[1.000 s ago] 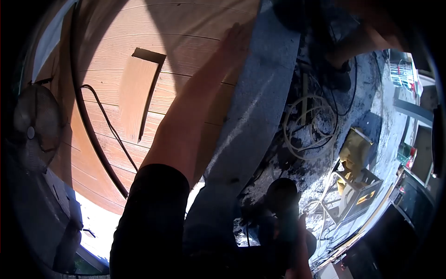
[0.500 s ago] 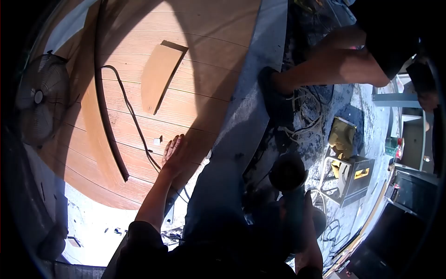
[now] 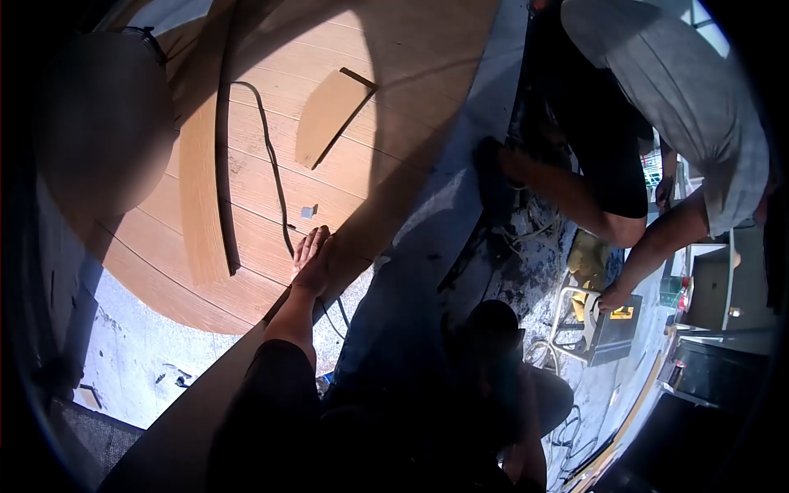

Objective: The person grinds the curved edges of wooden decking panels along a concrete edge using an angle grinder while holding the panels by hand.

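My left hand (image 3: 312, 253) lies on the edge of the curved wooden planking (image 3: 271, 193), fingers spread and holding nothing. Just beyond its fingertips are a small pale square piece (image 3: 309, 211) and a black cable (image 3: 271, 152). A short board offcut (image 3: 333, 119) with one curved side rests farther up the planks. My right hand (image 3: 526, 394) is in deep shadow, closed around a dark tool (image 3: 493, 329) with a rounded head; its grip shows only faintly.
Another person (image 3: 682, 90) bends in at the upper right, one hand on a grey box-like stand (image 3: 612, 337). Beside it lies a yellow cloth (image 3: 585, 261). A long curved strip (image 3: 201, 164) lies on the planks, near a blurred round fan (image 3: 103, 123). Hoses cross the stained floor.
My left hand has come back from far across the planks to their near edge. The other person has bent down and put a hand on the grey stand. The view has shifted.
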`<state>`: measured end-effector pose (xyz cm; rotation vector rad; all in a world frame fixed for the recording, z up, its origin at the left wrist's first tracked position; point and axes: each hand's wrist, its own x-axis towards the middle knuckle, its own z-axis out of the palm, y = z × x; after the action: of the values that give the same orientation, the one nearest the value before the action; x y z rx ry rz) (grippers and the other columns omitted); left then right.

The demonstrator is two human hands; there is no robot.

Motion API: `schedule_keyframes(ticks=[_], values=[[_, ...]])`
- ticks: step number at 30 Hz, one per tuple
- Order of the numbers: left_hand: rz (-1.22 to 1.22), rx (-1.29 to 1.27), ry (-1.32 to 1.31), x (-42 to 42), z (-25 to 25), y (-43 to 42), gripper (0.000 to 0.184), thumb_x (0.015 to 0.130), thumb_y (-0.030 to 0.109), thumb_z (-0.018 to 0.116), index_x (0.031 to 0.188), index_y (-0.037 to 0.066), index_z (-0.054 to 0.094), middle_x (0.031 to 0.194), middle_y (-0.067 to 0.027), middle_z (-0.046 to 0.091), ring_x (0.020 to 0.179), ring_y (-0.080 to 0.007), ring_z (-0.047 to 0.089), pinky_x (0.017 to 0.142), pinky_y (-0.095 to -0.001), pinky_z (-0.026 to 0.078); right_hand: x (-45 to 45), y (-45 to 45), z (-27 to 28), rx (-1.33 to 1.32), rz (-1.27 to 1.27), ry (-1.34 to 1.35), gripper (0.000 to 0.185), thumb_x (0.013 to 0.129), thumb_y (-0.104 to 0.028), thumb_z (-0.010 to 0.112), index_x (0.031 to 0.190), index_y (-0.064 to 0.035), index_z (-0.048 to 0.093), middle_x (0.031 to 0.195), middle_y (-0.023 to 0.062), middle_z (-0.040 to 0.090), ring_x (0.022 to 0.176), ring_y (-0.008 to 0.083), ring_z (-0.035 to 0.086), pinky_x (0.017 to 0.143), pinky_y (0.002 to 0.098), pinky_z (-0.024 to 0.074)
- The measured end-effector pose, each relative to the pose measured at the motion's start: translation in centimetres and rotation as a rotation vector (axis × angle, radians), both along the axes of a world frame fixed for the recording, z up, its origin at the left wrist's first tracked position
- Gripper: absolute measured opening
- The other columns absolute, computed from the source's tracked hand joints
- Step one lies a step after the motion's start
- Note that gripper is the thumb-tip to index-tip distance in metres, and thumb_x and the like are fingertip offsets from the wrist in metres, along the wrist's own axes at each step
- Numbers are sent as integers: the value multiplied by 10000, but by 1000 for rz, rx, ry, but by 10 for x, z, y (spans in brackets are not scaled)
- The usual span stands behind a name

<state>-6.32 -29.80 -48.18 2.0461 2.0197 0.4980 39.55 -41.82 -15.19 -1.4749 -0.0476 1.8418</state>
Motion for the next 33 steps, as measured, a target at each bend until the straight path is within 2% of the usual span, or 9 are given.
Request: schedule_keyframes(ticks=[3,5,7,15,19,23,26,28,33], values=[[-4,44,6,-1,-2,-1,502,1008,281,559,1492,148,556,1648,-145,421,1547,-327,360,1266,-519,267,19,-24,-10,11,-47,-56,597,1061,-546,495,1443,-92,562,1200,120,687,883,239,688,711,355,590],[0,29,-29,0,3,-2,502,1004,277,572,1489,151,560,1647,-144,422,1552,-325,349,1266,-517,265,19,-37,-11,-36,-265,85,547,1054,-489,540,1427,-89,566,1187,134,688,853,245,694,664,382,591],[-4,17,-27,0,6,-2,507,1001,272,576,1494,155,557,1649,-145,419,1554,-324,344,1266,-517,264,15,-39,-12,-47,-324,90,536,1023,-457,583,1407,-83,567,1158,125,690,863,243,699,695,372,597],[-23,41,8,-2,-9,-5,548,977,283,596,1510,166,545,1654,-146,408,1551,-321,345,1266,-513,266,-9,-34,-20,21,-227,-113,536,902,-328,754,1328,-60,572,1043,88,701,905,233,719,819,334,618],[-19,69,15,-3,-14,-3,538,968,273,585,1492,157,555,1638,-150,426,1546,-329,352,1258,-520,273,37,-48,-58,107,9,-33,575,879,-344,771,1330,-45,574,1079,108,705,921,247,721,798,356,613],[-23,103,-3,-1,-9,-5,524,983,247,564,1500,162,543,1640,-129,429,1545,-327,355,1251,-514,283,18,-49,-42,96,-73,-41,576,879,-364,769,1328,-56,580,1073,107,710,923,254,723,794,370,616],[-35,123,-1,-1,-7,-5,526,991,227,552,1513,166,528,1642,-119,429,1545,-324,354,1249,-510,286,2,-50,-31,-30,-151,-74,560,884,-359,760,1329,-68,584,1060,105,713,928,259,724,785,381,619],[-35,124,-2,-1,-3,-5,484,1006,241,569,1473,116,572,1616,-147,468,1518,-349,398,1250,-518,287,-2,-53,-35,-44,-63,-185,470,929,-458,684,1216,-86,671,1017,60,708,896,214,689,776,344,566],[-14,98,6,1,-1,-5,489,996,248,578,1470,126,579,1614,-146,465,1518,-345,395,1251,-518,283,12,-59,-63,-26,-9,-173,474,910,-468,705,1199,-93,680,996,61,711,881,212,690,760,337,569]])
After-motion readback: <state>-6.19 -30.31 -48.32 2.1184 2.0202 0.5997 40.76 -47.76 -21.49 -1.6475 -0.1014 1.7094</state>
